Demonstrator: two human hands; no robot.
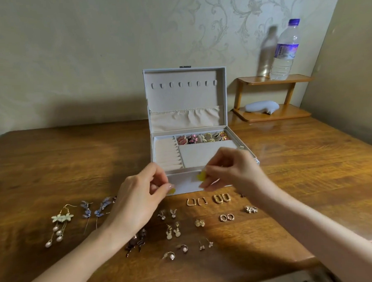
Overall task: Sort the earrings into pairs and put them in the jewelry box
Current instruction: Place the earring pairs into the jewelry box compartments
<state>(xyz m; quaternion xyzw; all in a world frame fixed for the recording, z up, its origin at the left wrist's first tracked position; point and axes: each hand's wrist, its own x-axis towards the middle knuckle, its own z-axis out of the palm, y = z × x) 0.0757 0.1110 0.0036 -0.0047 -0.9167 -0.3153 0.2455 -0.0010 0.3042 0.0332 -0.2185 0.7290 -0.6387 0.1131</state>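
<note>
A wooden table [53, 169] fills the lower view, set against a wall papered with a pale scroll pattern. At its middle stands the grey jewelry box [185, 97], lid upright. A row of small hooks runs across the lid lining, with a gathered fabric pocket below. In the tray, the back compartment [202, 137] is packed with pink, black and gold earrings, ring rolls lie at the left, and a flat pad is on the right.

To the right a two-tier wooden shelf [274, 114] carries a clear water bottle [284, 51] with a purple cap. The print on its blue-purple label is too blurred to read. A pale rounded object [262, 107] lies on the lower tier.

Both hands hover over the box's front edge. The left hand [138, 199] pinches one yellow earring [171, 191] between thumb and forefinger, the other fingers curled. The right hand [232, 170] pinches its yellow match [201, 175] the same way.

On the table before the box, earrings lie in pairs:
- white flower drops with pearls [60, 225]
- blue flower drops [94, 210]
- dark bows [135, 242]
- square gold hoops [196, 201]
- oval gold hoops [221, 197]
- rabbit studs [172, 231]
- small round hoops [226, 217]
- pearl hooks [175, 251]
</note>
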